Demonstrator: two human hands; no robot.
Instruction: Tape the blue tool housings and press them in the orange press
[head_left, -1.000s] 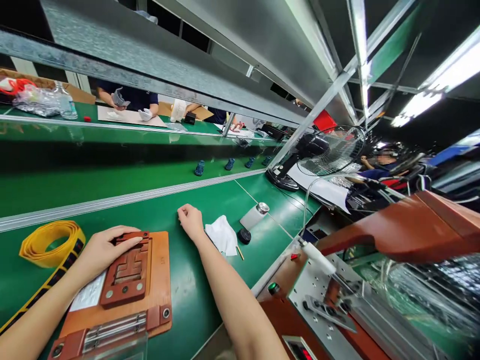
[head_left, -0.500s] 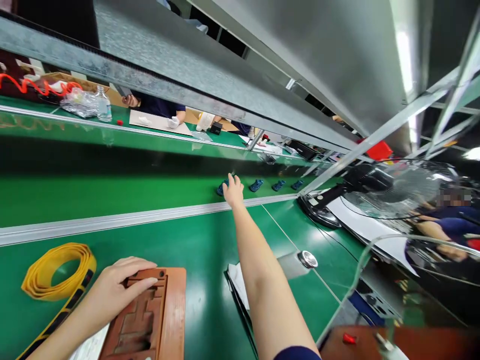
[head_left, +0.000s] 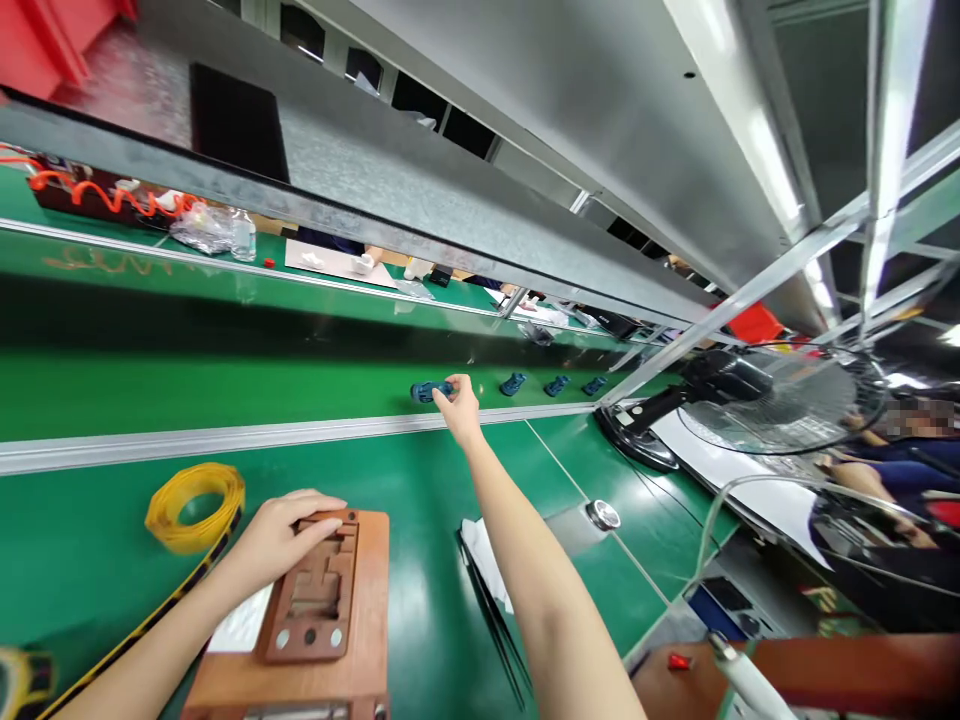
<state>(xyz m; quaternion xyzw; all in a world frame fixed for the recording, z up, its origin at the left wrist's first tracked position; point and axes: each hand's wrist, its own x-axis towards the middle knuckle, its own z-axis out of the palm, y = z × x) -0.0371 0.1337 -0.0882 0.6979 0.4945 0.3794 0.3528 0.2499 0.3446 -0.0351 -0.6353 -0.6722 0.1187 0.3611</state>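
Note:
My right hand (head_left: 454,403) is stretched out over the green conveyor belt (head_left: 187,390), fingers pinched on a small blue part (head_left: 430,390) lifted just above the belt. Three more blue parts (head_left: 513,383) lie in a row further right on the belt. My left hand (head_left: 283,532) rests flat with spread fingers on the top edge of a brown jig (head_left: 319,590), which sits on a brown base plate (head_left: 360,660) on the near green table.
A yellow strap coil (head_left: 195,495) lies left of the jig. A white cloth (head_left: 487,560), a metal-capped bottle (head_left: 592,517) and a black fan (head_left: 765,395) stand to the right. Other people work across the line at the back and at the right.
My right hand went from the near table out to the belt and pinched a blue part, drawing it slightly left. My left hand stayed on the jig. The camera view shifted.

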